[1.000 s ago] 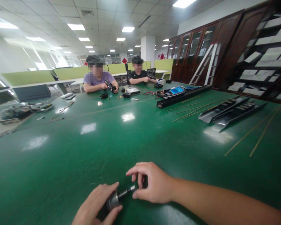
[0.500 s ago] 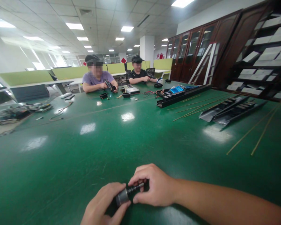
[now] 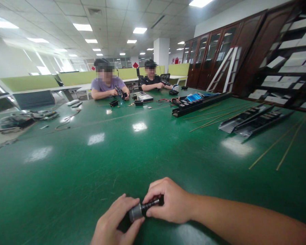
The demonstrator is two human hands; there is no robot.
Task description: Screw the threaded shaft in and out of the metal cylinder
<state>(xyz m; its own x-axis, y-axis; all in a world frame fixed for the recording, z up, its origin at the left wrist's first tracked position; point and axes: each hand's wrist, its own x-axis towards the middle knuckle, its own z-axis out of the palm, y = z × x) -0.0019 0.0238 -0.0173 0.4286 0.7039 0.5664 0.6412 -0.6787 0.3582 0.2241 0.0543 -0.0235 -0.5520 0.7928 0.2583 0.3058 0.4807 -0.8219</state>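
Observation:
Low in the head view, both hands hold one small part, a grey metal cylinder with a thin black shaft (image 3: 136, 213); it looks like a small motor. My left hand (image 3: 114, 217) grips the thick grey body between thumb and fingers. Closed around the shaft side, the thumb and fingertips of my right hand (image 3: 168, 200) pinch the slim section, whose shiny end points right. The part lies tilted, shaft end higher, just above the green table (image 3: 91, 177). My palm and fingers hide some of its underside.
Across the table two people work with dark power tools near small black boxes (image 3: 114, 103). Long black rails (image 3: 201, 103), metal channels (image 3: 255, 120) and thin brass-coloured rods (image 3: 265, 146) lie to the right. A heap of cables and parts (image 3: 28, 119) sits at left.
The part and both hands have shifted slightly right in view. My right thumb and fingers have closed nearer to the shaft. The whole scene has moved a little with my head.

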